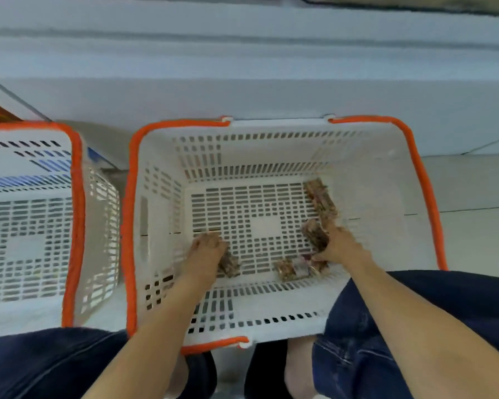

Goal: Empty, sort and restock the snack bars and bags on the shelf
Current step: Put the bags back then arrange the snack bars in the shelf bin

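Both my hands down in the basket (271,123): left hand (206,249) curled over one bar (228,264), right hand (339,243) gripping another (314,234), loose bar (293,269) crosswise nearest right.

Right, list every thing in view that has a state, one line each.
centre basket: upright, nearly empty, a few snack bars on its floor
left basket: upright, contents unclear
left hand: in the centre basket, grips a snack bar
right hand: in the centre basket, grips snack bars
loose snack bar: lying flat near the front wall
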A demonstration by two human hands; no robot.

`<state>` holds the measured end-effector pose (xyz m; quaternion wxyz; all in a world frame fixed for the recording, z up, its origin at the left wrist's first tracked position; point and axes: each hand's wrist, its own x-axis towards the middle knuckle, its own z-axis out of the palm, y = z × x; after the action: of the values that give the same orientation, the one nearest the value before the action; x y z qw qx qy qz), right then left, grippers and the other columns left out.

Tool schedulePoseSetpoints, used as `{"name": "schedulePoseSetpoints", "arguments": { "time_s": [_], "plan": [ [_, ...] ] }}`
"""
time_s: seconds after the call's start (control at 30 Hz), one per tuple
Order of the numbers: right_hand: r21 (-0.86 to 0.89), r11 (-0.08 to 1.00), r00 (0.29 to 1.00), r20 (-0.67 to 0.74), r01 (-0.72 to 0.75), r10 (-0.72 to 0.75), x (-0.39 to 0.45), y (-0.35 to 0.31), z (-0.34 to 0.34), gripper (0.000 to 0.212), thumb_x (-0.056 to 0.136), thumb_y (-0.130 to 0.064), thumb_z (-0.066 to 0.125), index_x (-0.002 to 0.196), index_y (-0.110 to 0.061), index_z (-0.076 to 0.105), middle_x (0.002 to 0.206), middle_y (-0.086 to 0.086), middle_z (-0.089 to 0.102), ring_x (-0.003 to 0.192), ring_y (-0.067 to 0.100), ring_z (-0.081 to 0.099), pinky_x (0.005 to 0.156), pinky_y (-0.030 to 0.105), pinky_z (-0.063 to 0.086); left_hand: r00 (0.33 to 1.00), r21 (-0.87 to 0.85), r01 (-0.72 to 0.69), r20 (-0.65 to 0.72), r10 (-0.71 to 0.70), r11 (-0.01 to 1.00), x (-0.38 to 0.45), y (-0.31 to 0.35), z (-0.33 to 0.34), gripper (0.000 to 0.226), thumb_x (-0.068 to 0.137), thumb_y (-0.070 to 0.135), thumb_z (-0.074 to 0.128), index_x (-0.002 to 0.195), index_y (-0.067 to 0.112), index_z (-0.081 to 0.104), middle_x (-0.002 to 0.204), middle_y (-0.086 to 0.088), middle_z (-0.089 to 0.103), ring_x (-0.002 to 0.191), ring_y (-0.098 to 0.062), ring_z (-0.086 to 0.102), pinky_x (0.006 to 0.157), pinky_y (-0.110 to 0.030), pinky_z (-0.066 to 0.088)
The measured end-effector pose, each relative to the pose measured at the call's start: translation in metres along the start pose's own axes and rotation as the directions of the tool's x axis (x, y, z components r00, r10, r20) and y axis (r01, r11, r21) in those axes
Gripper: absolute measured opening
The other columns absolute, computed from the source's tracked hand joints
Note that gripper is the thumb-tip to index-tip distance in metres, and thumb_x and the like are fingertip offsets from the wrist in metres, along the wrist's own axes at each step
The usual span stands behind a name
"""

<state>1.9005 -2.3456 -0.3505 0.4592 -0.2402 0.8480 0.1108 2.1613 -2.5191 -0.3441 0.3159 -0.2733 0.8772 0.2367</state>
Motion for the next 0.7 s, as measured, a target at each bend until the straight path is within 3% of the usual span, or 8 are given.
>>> {"name": "schedulePoseSetpoints", "arguments": {
  "time_s": [0.1,0.23,0.33,0.43,0.5,0.57,0.63,0.7],
  "plan": [
    [-0.003,1.0,0.998,0.062,0.009,-0.009,0.026,0.008,0.003,0.126,0.06,-0.065,0.076,0.153,-0.021,0.002,0.152,0.009,0.034,0.133,0.032,0.041,0.108,0.052,0.033,0.999,0.204,-0.036,0.006,0.036,0.978,0.016,-0.004,0.005,0.073,0.08,-0.01,0.051,0.145,0.017,0.03,0.155,-0.005,0.019,0.145,-0.023,0.013,0.119,-0.046,0.0],
    [0.064,0.998,0.999,0.043,0.018,-0.021,0.034,0.006,-0.001,0.101,0.076,-0.058,0.069,0.151,-0.015,0.017,0.149,0.008,0.04,0.13,0.03,0.044,0.105,0.047,0.038,0.991,0.308,-0.122,-0.014,0.133,0.944,0.034,-0.014,0.008,0.058,0.082,0.007,0.061,0.135,0.02,0.041,0.141,-0.003,0.04,0.132,-0.023,0.034,0.117,-0.041,0.007],
    [-0.062,0.998,0.997,-0.078,0.021,-0.026,0.03,-0.003,0.001,0.078,0.08,-0.053,0.067,0.141,-0.019,0.034,0.139,0.003,0.049,0.126,0.028,0.046,0.107,0.051,0.03,0.99,0.177,-0.124,-0.045,0.134,0.976,0.035,-0.018,0.005,0.045,0.087,0.029,0.061,0.129,0.02,0.047,0.132,-0.001,0.048,0.123,-0.023,0.043,0.107,-0.034,0.025],
    [-0.036,0.998,0.989,-0.136,0.057,-0.061,0.02,-0.012,0.007,0.048,0.078,-0.042,0.07,0.116,-0.021,0.051,0.118,0.002,0.06,0.109,0.025,0.055,0.102,0.051,0.035,0.995,-0.197,-0.011,-0.097,-0.009,0.98,0.025,-0.014,-0.008,0.03,0.086,0.038,0.059,0.105,0.014,0.057,0.103,-0.005,0.058,0.093,-0.02,0.054,0.074,-0.029,0.04],
    [0.092,0.986,0.968,-0.223,0.139,-0.116,0.009,-0.02,0.006,0.04,0.077,-0.037,0.071,0.109,-0.02,0.055,0.108,0.0,0.063,0.101,0.022,0.058,0.092,0.044,0.046,0.98,-0.614,0.145,-0.018,-0.197,0.776,0.016,-0.005,-0.021,0.032,0.09,0.038,0.056,0.093,0.006,0.06,0.085,-0.006,0.059,0.074,-0.019,0.054,0.062,-0.027,0.039],
    [0.255,0.929,0.925,-0.337,0.267,-0.173,-0.006,-0.033,-0.003,0.043,0.079,-0.029,0.072,0.118,-0.016,0.057,0.109,-0.001,0.062,0.102,0.019,0.059,0.086,0.033,0.049,0.917,-0.873,0.315,0.179,-0.357,0.373,0.009,0.004,-0.038,0.036,0.094,0.036,0.05,0.099,0.003,0.061,0.084,-0.01,0.062,0.075,-0.023,0.057,0.068,-0.032,0.047],
    [0.44,0.826,0.898,-0.408,0.352,-0.165,-0.027,-0.054,-0.02,0.055,0.082,-0.019,0.072,0.132,-0.012,0.05,0.114,-0.004,0.054,0.108,0.015,0.053,0.087,0.025,0.043,0.876,-0.942,0.324,0.334,-0.348,-0.087,-0.002,0.013,-0.054,0.027,0.096,0.03,0.047,0.099,0.005,0.058,0.086,-0.015,0.062,0.075,-0.026,0.059,0.069,-0.037,0.051],
    [0.682,0.649,0.926,-0.363,0.338,-0.1,-0.05,-0.075,-0.039,0.066,0.084,-0.019,0.07,0.142,-0.014,0.04,0.125,-0.004,0.05,0.115,0.017,0.051,0.094,0.03,0.045,0.906,-0.889,0.235,0.347,-0.244,-0.392,-0.015,0.016,-0.069,0.025,0.097,0.025,0.043,0.107,0.004,0.053,0.084,-0.016,0.061,0.072,-0.024,0.058,0.059,-0.034,0.051]
  ]
}}
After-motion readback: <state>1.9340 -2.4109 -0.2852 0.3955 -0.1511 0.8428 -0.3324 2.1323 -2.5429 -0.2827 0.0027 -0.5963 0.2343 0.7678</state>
